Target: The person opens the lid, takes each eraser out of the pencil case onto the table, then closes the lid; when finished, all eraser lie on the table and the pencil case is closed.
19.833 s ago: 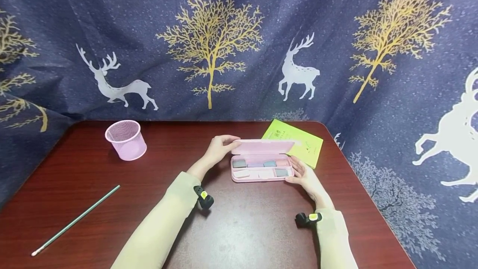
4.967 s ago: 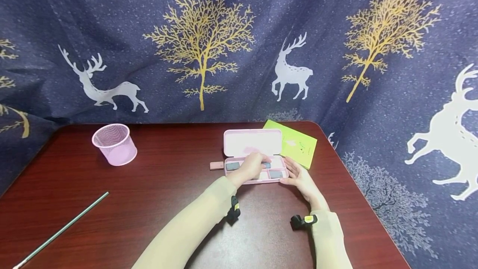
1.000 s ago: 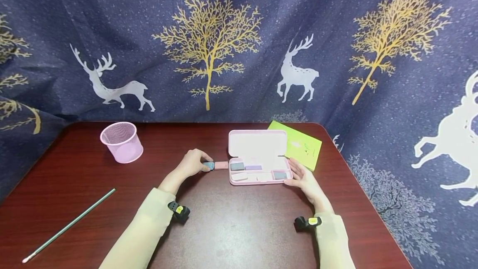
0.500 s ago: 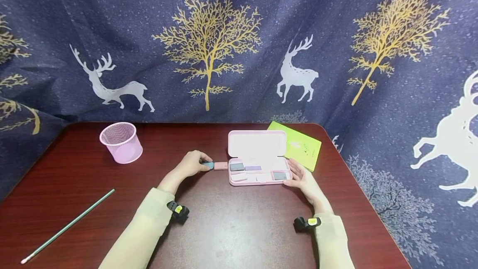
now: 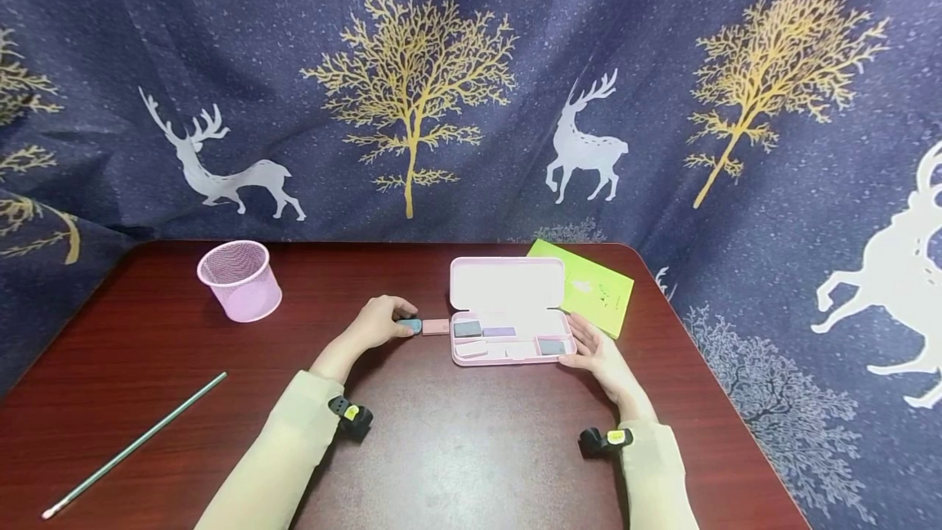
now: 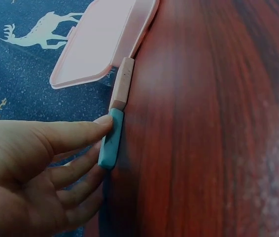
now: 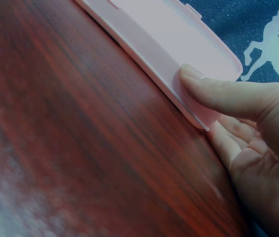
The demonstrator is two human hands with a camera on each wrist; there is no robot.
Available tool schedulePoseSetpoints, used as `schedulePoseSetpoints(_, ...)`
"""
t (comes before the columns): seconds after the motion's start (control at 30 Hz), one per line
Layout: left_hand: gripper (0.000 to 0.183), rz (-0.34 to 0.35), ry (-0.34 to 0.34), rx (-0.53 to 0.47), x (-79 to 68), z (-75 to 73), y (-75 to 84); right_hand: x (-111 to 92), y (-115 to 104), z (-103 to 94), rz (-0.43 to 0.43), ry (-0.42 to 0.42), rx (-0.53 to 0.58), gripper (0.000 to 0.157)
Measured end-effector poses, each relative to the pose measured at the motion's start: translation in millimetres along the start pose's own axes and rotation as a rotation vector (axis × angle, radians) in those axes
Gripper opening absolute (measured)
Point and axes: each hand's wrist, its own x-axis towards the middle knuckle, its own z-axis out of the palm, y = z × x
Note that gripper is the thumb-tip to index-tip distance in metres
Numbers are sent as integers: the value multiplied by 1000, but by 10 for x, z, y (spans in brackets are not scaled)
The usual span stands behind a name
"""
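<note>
My left hand (image 5: 377, 322) pinches a blue eraser (image 6: 111, 143) between thumb and fingers, low at the table. The blue eraser stands end to end with a pink eraser (image 6: 123, 84), whose far end reaches the left side of a pink pencil case (image 5: 508, 283). The case lies with its lid raised. Inside are a dark grey-green eraser (image 5: 467, 329), a purple one (image 5: 499, 331), whitish pieces (image 5: 471, 348) in front, and a grey one (image 5: 552, 346) at front right. My right hand (image 7: 258, 128) grips the case's right end, thumb over its front edge, fingers around the end.
A pink mesh pen holder (image 5: 241, 283) leans at the back left of the table. A green pencil (image 5: 136, 444) lies diagonally at the left. Behind the case's right end is a lime-green booklet (image 5: 599, 289). A printed curtain (image 5: 471, 105) hangs behind the table.
Since the oldest frame, the lid has swung fully up, and the pink and blue erasers have moved from the case to its left. Over the last second, both hands have stayed put.
</note>
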Motion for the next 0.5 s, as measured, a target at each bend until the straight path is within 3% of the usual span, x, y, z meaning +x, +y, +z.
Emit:
schedulePoseSetpoints(0.17,35,15,55,-58,-6,15,85,-6,-1,-7,3,-6,-9,88)
schedulePoseSetpoints(0.5,21,172,191,-98,55,195,375,-24,-41,8,13,-3,-30,89)
